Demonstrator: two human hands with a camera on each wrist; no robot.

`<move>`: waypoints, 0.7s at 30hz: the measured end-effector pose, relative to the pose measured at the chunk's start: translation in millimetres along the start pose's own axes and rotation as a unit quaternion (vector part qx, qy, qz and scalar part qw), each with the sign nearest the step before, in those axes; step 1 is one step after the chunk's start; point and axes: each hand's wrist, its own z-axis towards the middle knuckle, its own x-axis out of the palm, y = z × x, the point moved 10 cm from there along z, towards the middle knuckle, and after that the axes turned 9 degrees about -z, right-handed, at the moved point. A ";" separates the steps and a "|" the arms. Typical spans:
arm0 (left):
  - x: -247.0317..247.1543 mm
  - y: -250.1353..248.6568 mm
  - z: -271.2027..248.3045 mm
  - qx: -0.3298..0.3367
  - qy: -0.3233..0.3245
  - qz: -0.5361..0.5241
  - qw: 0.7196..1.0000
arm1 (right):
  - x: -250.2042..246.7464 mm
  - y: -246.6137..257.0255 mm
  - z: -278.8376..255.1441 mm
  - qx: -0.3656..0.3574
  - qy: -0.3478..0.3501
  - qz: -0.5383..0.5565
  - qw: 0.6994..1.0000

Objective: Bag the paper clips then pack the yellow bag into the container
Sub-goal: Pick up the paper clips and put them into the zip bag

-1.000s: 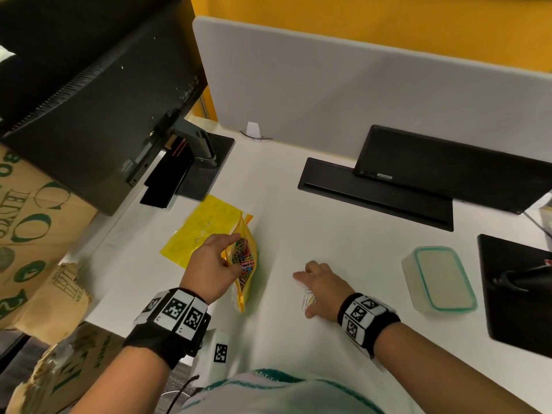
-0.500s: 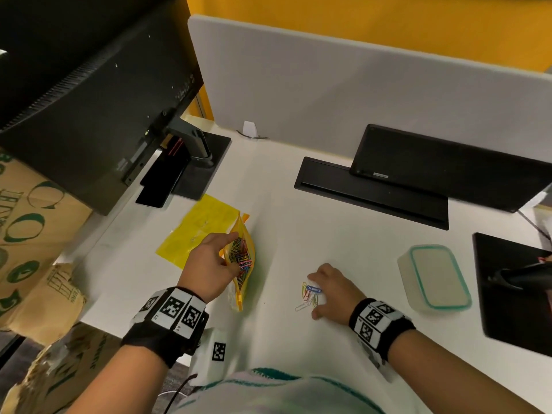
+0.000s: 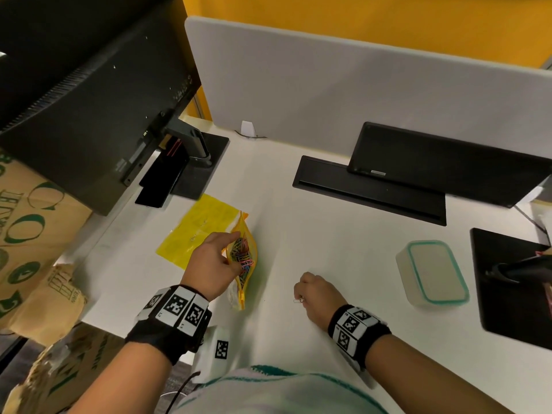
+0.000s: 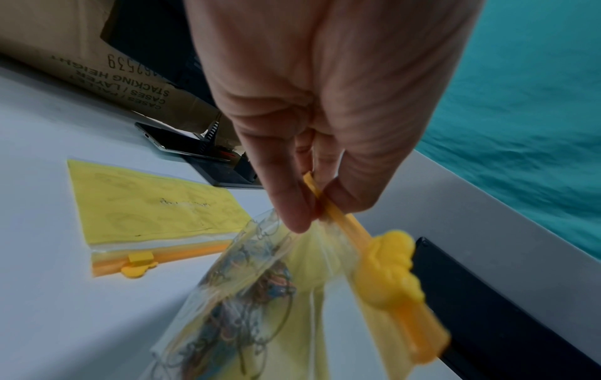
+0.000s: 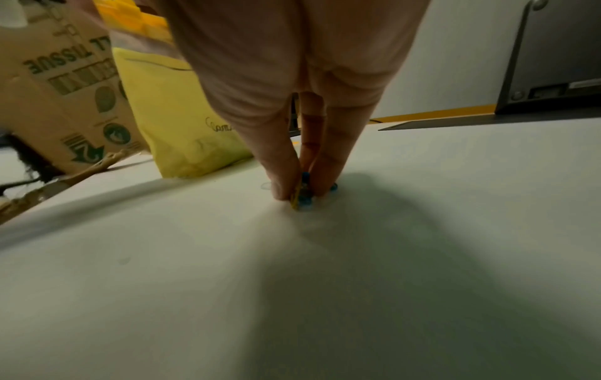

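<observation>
Since half a second ago the right hand (image 3: 318, 297) has drawn back toward the near edge of the table (image 3: 343, 252) and closed over the loose paper clips (image 5: 300, 196) that then lay exposed beside its fingers; the right wrist view shows thumb and fingertips (image 5: 283, 185) pinched together on a few coloured clips, tips touching the tabletop; one clip (image 3: 298, 300) still shows at the knuckles in the head view. The left hand (image 3: 209, 264) has not shifted; thumb and forefinger pinch the zip strip of the yellow bag (image 3: 242, 261), holding its mouth up and open, the yellow slider (image 4: 388, 267) just beyond the fingers; many coloured clips already sit inside.

Judgement: this looks like the last pickup, or close to it; no other loose clips are visible on the table. Remaining: drop these in the bag, zip it, pack it.

A second yellow bag (image 3: 200, 228) lies flat toward the left edge, zipped; the container (image 3: 433, 273), lid on, sits well apart toward the right edge, so the lid must come off first.
</observation>
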 end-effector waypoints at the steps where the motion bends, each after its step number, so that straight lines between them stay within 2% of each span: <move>1: 0.7 -0.7 -0.3 0.000 0.001 0.001 1.000 | -1.4 -0.7 1.2 0.008 -0.003 0.006 1.000; 11: 6.8 -5.7 -1.6 0.002 0.007 0.004 1.000 | -9.4 0.0 15.8 0.029 0.002 0.010 1.000; 18: 10.8 -10.1 -1.4 0.004 0.014 -0.001 1.000 | -35.4 -54.4 10.3 0.132 -0.056 0.190 0.971; 21: 15.3 -12.6 0.1 0.005 0.022 -0.005 1.000 | -59.5 -65.2 3.5 0.184 -0.081 0.304 0.931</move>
